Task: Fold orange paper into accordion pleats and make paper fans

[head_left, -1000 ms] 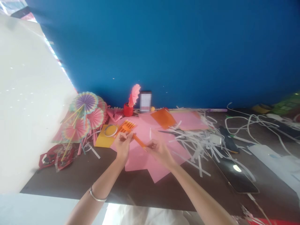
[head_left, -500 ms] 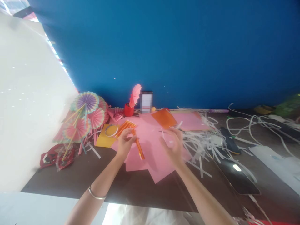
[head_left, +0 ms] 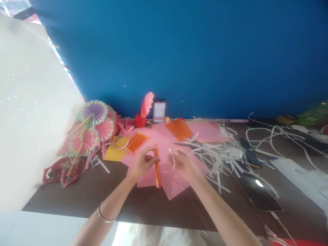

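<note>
My left hand [head_left: 145, 162] pinches a narrow folded strip of orange paper [head_left: 158, 174] held nearly upright over pink paper sheets [head_left: 169, 189]. Just to its right, my right hand [head_left: 183, 161] is closed on a thin white strip [head_left: 174, 162], apart from the orange one. Beyond my left hand, a pleated orange paper [head_left: 137, 142] lies beside a yellow sheet [head_left: 110, 150], on which rests a silver ring-shaped bangle [head_left: 121, 142]. A flat orange sheet [head_left: 178, 129] lies on the pink paper farther back.
Loose white paper strips [head_left: 217, 153] are heaped right of my hands. A phone [head_left: 261, 193] with a cable lies near the right front, with white cords [head_left: 276, 136] behind it. Paper fans [head_left: 93, 112] stand at left. A red pot [head_left: 140, 120] stands before the blue wall [head_left: 179, 51].
My left hand has moved right and nearer with the folded orange strip, now more upright. The right hand has come closer to it, carrying a white strip, its fingers more closed.
</note>
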Demonstrator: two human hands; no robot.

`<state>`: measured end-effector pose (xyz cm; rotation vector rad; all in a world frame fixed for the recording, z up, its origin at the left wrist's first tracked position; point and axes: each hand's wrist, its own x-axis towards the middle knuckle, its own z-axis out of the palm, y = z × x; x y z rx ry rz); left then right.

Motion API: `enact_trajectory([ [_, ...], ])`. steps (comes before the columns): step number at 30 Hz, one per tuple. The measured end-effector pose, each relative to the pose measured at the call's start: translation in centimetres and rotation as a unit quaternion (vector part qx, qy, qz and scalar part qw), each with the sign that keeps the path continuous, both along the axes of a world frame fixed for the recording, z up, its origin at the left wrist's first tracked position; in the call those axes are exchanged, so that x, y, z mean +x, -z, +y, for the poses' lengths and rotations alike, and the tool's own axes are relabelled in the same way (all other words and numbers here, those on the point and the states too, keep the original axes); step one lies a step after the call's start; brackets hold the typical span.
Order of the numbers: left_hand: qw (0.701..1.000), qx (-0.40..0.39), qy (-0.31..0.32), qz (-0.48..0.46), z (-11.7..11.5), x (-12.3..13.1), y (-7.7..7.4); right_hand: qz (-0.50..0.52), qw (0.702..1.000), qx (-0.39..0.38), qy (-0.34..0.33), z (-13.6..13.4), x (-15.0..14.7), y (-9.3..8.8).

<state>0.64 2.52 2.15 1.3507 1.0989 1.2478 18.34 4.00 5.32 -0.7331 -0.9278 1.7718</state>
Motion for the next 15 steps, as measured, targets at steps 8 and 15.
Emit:
enact_trajectory([
  [8, 0.997, 0.029, 0.013, 0.069, -0.9, 0.5, -0.5, -0.008, 1.000, -0.007, -0.025, -0.8, -1.1, 0.4],
  [15, 0.993, 0.082, 0.025, 0.085, -1.3, 1.1, -0.3, -0.047, 0.998, 0.040, -0.016, -1.1, -0.9, 0.1],
])
